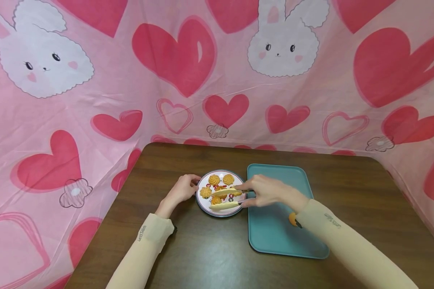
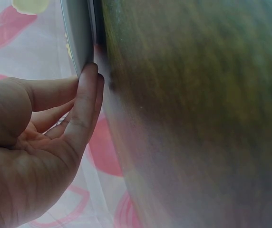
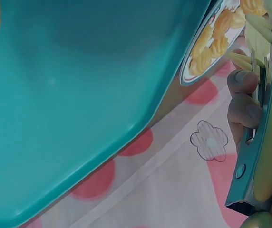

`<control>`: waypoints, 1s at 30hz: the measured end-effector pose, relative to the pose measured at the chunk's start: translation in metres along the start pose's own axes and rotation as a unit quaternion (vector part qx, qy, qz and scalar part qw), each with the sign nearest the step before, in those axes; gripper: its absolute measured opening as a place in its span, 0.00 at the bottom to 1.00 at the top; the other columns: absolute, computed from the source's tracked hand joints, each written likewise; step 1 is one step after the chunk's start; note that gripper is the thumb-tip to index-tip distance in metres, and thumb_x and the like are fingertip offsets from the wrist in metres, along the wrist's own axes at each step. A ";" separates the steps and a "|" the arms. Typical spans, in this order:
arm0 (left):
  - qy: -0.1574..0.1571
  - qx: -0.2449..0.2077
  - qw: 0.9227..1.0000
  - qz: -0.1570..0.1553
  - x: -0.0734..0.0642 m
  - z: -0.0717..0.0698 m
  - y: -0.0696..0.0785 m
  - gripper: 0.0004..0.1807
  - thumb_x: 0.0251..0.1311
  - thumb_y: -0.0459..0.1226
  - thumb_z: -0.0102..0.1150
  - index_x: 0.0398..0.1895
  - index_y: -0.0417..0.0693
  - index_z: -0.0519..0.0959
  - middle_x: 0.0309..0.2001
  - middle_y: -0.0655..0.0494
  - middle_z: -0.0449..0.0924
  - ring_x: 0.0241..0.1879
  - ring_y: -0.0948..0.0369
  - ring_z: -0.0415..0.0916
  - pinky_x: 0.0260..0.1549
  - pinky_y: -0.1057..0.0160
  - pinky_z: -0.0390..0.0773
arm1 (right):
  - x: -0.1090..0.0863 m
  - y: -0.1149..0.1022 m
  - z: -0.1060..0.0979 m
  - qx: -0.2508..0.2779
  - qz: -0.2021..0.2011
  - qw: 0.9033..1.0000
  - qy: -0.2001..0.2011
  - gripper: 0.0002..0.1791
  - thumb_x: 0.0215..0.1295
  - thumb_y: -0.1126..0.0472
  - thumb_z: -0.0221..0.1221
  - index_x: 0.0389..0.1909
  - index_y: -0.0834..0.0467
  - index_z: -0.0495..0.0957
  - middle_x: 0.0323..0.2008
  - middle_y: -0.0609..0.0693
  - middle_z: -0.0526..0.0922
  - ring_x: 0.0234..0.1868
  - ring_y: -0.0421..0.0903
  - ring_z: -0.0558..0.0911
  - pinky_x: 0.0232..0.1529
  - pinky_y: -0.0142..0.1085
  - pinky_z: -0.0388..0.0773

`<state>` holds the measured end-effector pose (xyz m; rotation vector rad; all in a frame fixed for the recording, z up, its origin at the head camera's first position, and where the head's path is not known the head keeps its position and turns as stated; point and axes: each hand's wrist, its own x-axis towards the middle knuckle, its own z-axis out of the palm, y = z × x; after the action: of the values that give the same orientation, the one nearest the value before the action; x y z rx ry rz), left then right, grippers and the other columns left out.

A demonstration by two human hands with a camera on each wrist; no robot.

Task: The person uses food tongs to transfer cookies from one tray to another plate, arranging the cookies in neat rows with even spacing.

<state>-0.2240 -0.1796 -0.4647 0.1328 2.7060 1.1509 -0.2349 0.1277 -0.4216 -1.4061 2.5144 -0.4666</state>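
five cookies (image 1: 213, 180), one plate (image 1: 201, 203), one tray (image 1: 275, 237)

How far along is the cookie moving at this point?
Done: one cookie seems to lie on the teal tray, partly hidden by the right sleeve. In hand: the right hand holds yellow tongs over the plate, their tips about a cookie there, while the left hand steadies the plate's rim. Left: about four cookies remain on the plate.
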 end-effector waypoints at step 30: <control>-0.002 -0.008 1.000 -0.001 0.000 -0.001 -0.001 0.19 0.64 0.27 0.60 0.59 0.36 0.78 0.47 0.44 0.80 0.37 0.56 0.77 0.36 0.61 0.83 | 0.008 0.002 0.016 0.026 0.000 1.000 0.008 0.31 0.60 0.45 0.68 0.62 0.54 0.79 0.57 0.45 0.81 0.34 0.44 0.79 0.37 0.32 0.72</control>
<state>-0.2243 -0.1807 -0.4651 0.1313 2.6918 1.1708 -0.2352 0.1188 -0.4371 -1.3878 2.4964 -0.5399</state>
